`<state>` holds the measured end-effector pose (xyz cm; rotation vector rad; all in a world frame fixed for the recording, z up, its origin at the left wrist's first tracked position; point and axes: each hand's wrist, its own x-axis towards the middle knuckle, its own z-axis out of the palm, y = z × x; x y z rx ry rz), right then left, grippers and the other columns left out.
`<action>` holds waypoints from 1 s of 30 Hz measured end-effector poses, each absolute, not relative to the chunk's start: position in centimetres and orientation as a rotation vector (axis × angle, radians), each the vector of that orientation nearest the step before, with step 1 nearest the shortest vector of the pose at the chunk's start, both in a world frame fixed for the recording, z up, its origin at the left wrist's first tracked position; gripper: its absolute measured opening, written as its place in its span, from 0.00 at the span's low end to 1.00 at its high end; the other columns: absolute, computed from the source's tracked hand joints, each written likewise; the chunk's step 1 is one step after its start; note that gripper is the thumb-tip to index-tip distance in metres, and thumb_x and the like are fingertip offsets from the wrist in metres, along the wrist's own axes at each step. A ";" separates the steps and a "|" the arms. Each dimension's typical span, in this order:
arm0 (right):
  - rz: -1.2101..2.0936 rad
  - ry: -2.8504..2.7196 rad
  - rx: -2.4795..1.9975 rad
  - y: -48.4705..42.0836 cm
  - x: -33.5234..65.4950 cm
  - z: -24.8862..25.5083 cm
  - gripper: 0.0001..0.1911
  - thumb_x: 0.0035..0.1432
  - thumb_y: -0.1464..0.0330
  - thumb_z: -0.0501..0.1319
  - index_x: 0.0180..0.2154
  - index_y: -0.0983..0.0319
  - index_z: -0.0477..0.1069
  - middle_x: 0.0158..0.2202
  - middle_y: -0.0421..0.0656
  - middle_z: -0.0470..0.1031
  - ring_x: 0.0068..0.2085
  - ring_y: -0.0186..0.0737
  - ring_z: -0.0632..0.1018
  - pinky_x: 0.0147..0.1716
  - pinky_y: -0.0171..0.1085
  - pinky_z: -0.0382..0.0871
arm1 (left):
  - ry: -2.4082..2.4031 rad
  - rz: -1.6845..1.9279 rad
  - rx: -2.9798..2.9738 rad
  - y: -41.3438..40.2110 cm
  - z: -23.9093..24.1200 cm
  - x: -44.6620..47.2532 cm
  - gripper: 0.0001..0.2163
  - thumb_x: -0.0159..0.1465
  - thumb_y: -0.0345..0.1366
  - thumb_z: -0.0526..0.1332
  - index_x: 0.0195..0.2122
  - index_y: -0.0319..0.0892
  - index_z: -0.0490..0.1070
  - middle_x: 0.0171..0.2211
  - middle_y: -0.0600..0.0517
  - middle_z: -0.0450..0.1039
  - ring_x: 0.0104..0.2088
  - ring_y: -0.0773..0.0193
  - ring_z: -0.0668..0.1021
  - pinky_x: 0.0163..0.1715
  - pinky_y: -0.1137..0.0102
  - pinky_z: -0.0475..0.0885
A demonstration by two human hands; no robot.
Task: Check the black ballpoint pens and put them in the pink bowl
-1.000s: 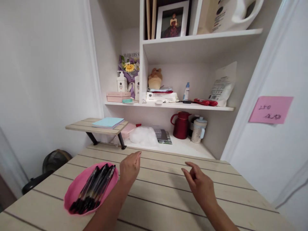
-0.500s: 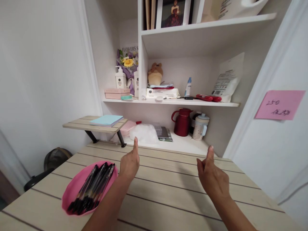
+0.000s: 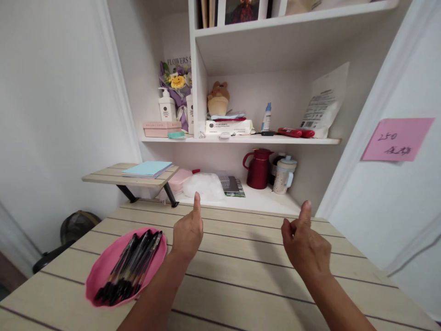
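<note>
My left hand [image 3: 188, 232] and my right hand [image 3: 305, 246] are raised above the slatted wooden table [image 3: 241, 276], each curled into a fist with the thumb pointing up. Neither holds anything. Just left of my left hand a pink dish [image 3: 99, 276] rests on the table, filled with several black pens [image 3: 132, 266]. My right hand hovers over bare table boards, apart from the dish.
Behind the table is a white shelf unit [image 3: 241, 139] with bottles, a plush toy, a red jug [image 3: 259, 168] and a white cup [image 3: 284, 180]. A small wooden riser [image 3: 131, 177] carries a blue notebook. A pink sticky note [image 3: 396, 139] hangs on the right wall.
Both hands went from loose, spread fingers to fists with thumbs up and rose slightly. The view tilted a little downward.
</note>
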<state>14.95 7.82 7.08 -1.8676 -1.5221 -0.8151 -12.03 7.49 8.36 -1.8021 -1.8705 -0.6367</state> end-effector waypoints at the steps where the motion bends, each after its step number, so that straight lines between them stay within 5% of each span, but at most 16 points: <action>1: -0.816 -1.520 -1.863 7.8 14.9 7.1 0.32 0.58 0.63 0.46 0.59 0.74 0.41 0.16 0.41 0.69 0.18 0.39 0.68 0.19 0.35 0.45 | -1.868 -0.641 -1.799 7.4 8.4 -12.0 0.28 0.61 0.31 0.46 0.62 0.36 0.38 0.21 0.53 0.68 0.23 0.66 0.72 0.25 0.74 0.62; 15: -0.756 -1.574 -1.808 7.6 15.0 7.0 0.30 0.59 0.62 0.46 0.59 0.70 0.44 0.18 0.40 0.70 0.18 0.38 0.68 0.19 0.34 0.45 | -1.855 -0.679 -1.882 6.6 9.3 -11.2 0.24 0.62 0.35 0.46 0.60 0.39 0.47 0.21 0.53 0.69 0.23 0.66 0.71 0.24 0.73 0.60; 19: -0.668 -1.738 -1.688 7.5 14.3 7.1 0.18 0.60 0.60 0.45 0.42 0.62 0.67 0.26 0.43 0.74 0.23 0.36 0.71 0.21 0.33 0.48 | -1.834 -0.756 -1.960 6.0 10.2 -11.5 0.15 0.62 0.42 0.48 0.40 0.42 0.70 0.28 0.50 0.72 0.29 0.65 0.72 0.28 0.73 0.60; 22: -0.494 -1.936 -1.707 7.1 13.2 6.9 0.21 0.59 0.57 0.45 0.25 0.62 0.67 0.23 0.43 0.73 0.22 0.36 0.71 0.20 0.33 0.46 | -1.918 -0.702 -1.898 5.4 11.1 -12.7 0.17 0.61 0.46 0.48 0.25 0.41 0.69 0.24 0.50 0.71 0.27 0.64 0.71 0.26 0.72 0.57; 27: -0.167 -2.231 -1.674 5.1 11.3 4.9 0.20 0.60 0.60 0.45 0.23 0.61 0.66 0.22 0.43 0.73 0.24 0.38 0.73 0.21 0.34 0.46 | -2.137 -0.543 -1.740 4.0 11.9 -19.3 0.18 0.59 0.49 0.47 0.24 0.43 0.67 0.25 0.51 0.71 0.28 0.62 0.71 0.26 0.72 0.57; 30: 0.037 -2.325 -1.620 3.2 11.2 3.3 0.19 0.60 0.63 0.46 0.22 0.60 0.66 0.23 0.43 0.74 0.25 0.38 0.73 0.22 0.34 0.48 | -2.194 -0.453 -1.700 2.5 10.9 -26.1 0.17 0.59 0.47 0.47 0.32 0.42 0.69 0.32 0.48 0.73 0.35 0.58 0.73 0.32 0.70 0.61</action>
